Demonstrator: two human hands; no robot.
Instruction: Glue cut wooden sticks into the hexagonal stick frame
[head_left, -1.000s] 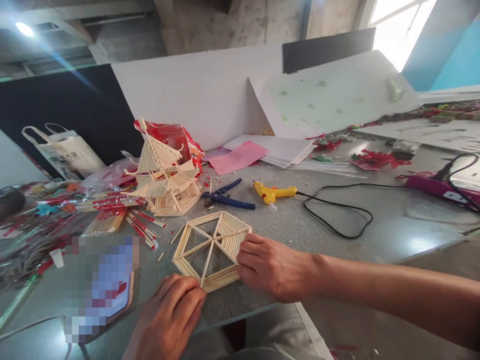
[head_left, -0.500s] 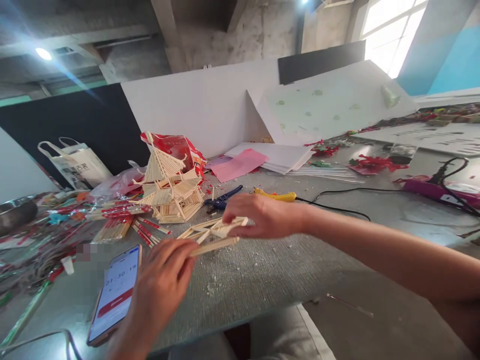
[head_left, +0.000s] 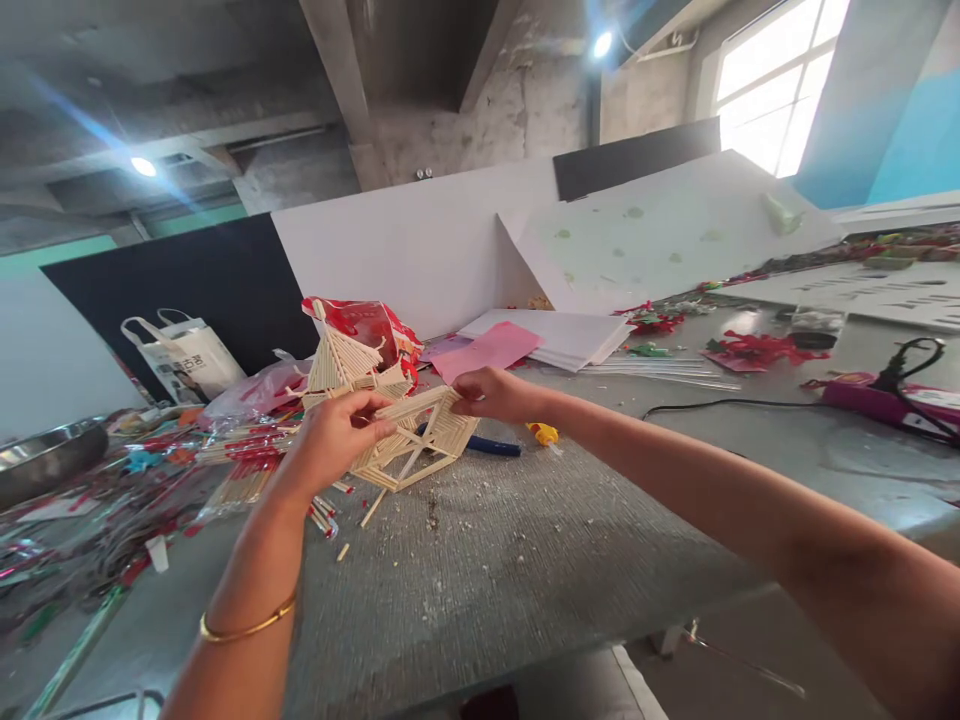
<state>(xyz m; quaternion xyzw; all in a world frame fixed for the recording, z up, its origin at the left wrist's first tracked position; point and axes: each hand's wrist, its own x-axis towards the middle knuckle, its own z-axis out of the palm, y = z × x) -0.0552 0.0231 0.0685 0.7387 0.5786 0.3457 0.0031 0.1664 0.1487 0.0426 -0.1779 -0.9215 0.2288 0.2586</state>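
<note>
A flat lattice panel of thin wooden sticks [head_left: 409, 468] is raised off the table and tilted up, with crossed sticks in its middle. My left hand [head_left: 334, 440] pinches its upper left edge between thumb and fingers. At the upper right corner, my right hand [head_left: 499, 395] has its fingers closed on the same panel. Just behind stands a tower-like model of wooden sticks [head_left: 341, 360] with a pointed roof, its lower part covered by the panel and my left hand. A blue-handled tool [head_left: 491, 447] lies behind the panel, partly hidden.
A yellow tool [head_left: 544, 433] shows partly beneath my right forearm. Bundled sticks [head_left: 244, 485] and a metal bowl [head_left: 52, 460] are at left. Pink paper [head_left: 495, 348] and white boards [head_left: 555, 335] lie at the back. A purple power strip [head_left: 862, 392] sits at right.
Both hands have lifted the stick panel from the tabletop and tilted it to face me. My left hand has moved up and away from me; the phone has gone out of sight.
</note>
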